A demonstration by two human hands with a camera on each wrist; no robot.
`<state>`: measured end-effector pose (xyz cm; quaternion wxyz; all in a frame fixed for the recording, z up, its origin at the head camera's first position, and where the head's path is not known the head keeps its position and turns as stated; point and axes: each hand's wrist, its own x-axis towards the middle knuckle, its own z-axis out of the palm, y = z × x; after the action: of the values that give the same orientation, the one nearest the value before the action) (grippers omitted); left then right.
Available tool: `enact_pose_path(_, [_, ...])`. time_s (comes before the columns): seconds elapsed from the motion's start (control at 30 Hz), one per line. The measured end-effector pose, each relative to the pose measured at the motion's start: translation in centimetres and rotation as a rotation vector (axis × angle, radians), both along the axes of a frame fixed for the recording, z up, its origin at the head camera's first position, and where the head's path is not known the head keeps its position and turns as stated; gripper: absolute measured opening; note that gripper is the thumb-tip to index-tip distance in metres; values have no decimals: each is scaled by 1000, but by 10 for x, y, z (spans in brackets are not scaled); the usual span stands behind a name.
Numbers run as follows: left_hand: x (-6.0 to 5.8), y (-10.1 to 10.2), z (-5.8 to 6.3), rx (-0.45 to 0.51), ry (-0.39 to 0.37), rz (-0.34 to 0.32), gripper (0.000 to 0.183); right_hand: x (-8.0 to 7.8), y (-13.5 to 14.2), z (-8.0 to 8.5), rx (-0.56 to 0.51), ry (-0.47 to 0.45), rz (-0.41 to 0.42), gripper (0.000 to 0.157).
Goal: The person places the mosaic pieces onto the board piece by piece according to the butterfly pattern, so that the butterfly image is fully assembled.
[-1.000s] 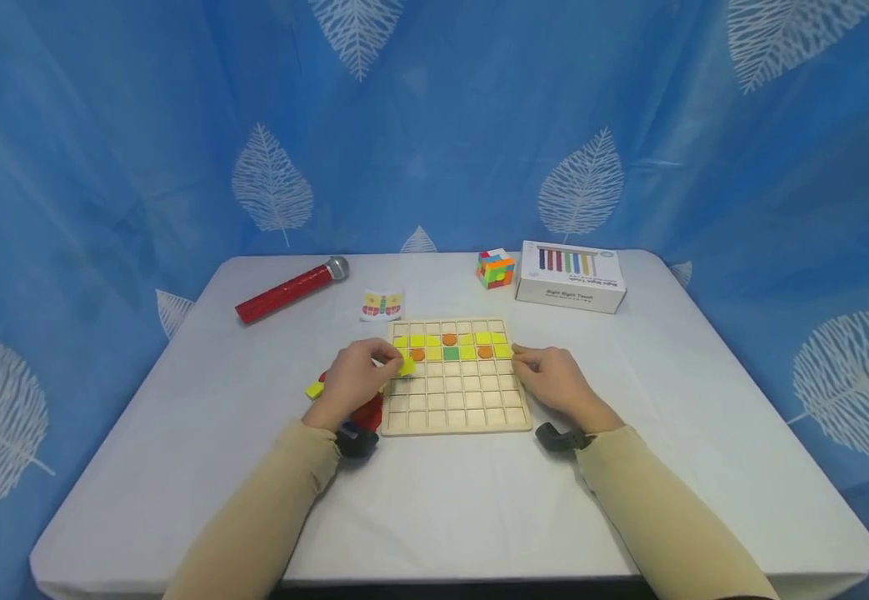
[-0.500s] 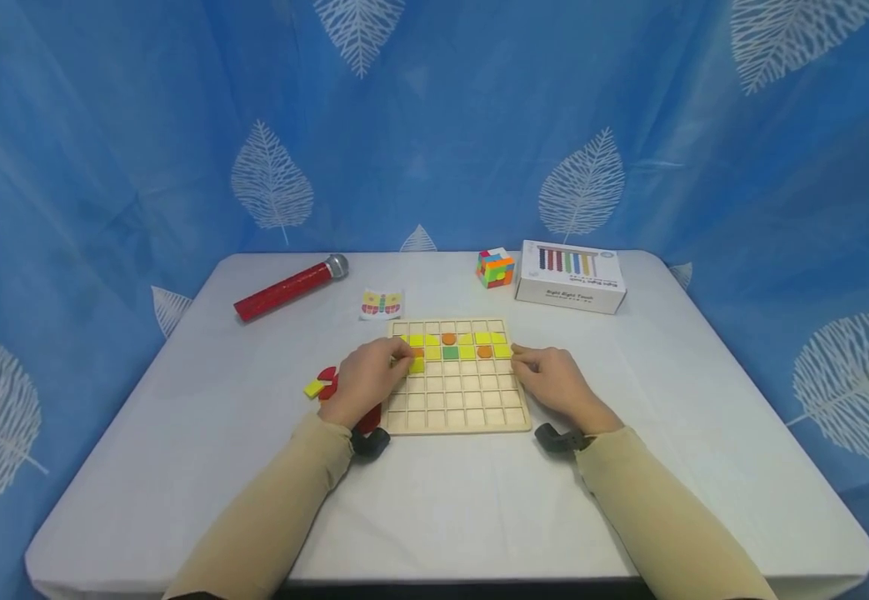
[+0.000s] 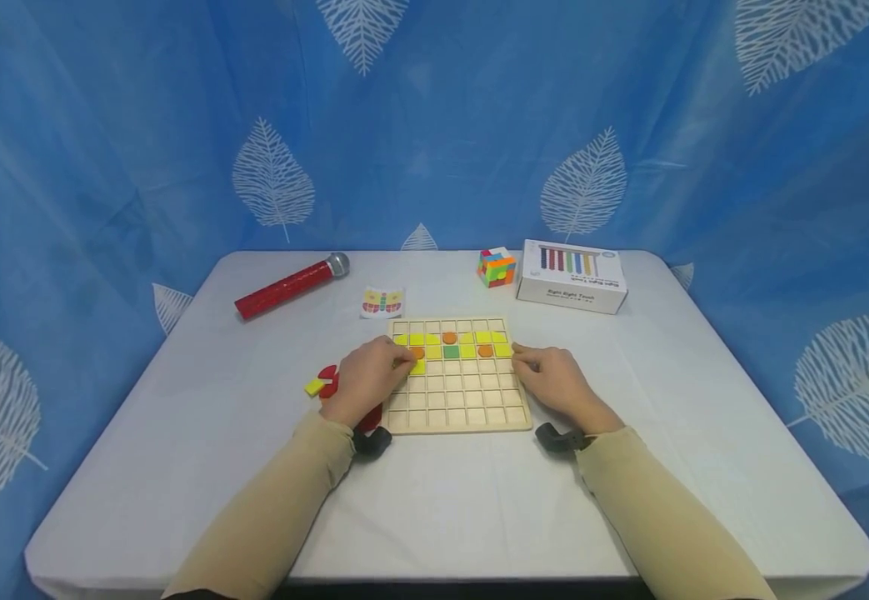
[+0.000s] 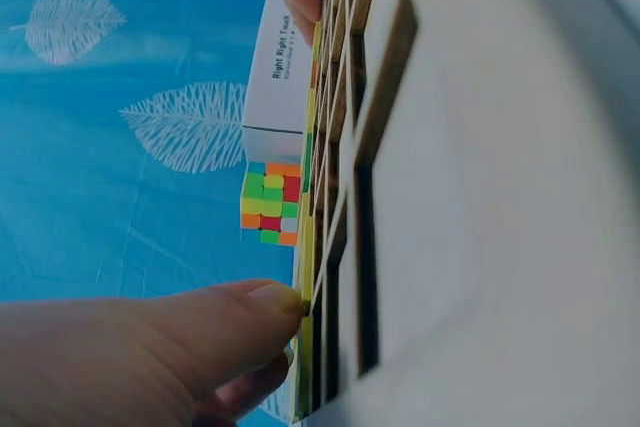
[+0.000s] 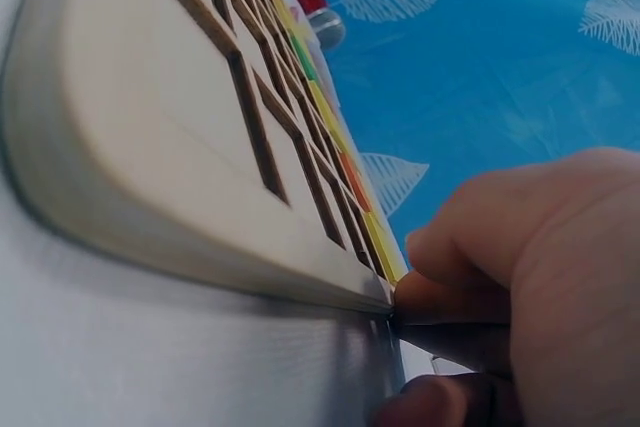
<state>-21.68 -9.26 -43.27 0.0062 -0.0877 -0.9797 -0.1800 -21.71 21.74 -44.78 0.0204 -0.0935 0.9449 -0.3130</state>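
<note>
A wooden grid board [image 3: 464, 421] lies on the table with yellow, orange and green tiles in its upper rows. My left hand [image 3: 367, 379] is over the board's left side, its thumb and fingers pinching a yellow tile [image 3: 417, 367] at a third-row cell. The left wrist view shows the thumb [image 4: 270, 297] against that tile's edge, with part of the tile hidden. On the right side, my right hand [image 3: 554, 375] grips the board's edge between thumb and fingers. Red and yellow loose pieces [image 3: 327, 372] lie left of the board, partly covered by the left hand.
Behind the board lies a small pattern card [image 3: 382, 303]. A red microphone [image 3: 292, 286] is at the back left. The puzzle cube [image 3: 496, 267] and a white box [image 3: 571, 277] stand at the back right. A blue leaf-print curtain [image 3: 434, 125] hangs behind the table.
The left hand has moved right and brought the yellow tile from the board's left edge to a third-row cell, uncovering more loose pieces. The right hand has stayed at the board's edge.
</note>
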Motion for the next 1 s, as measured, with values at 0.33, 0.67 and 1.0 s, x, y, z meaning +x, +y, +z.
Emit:
enact_pose_path(0.33, [11,-69,19,273,-110,285,33,1,1,1,-22,6,24,36])
enact_pose_path(0.67, [10,-82,12,177,-295,205,42,0,1,-1,-23,-1,25,37])
enact_pose_path(1.0, [10,-74,9,240,-283,232,33,0,1,-1,-18,1,19,36])
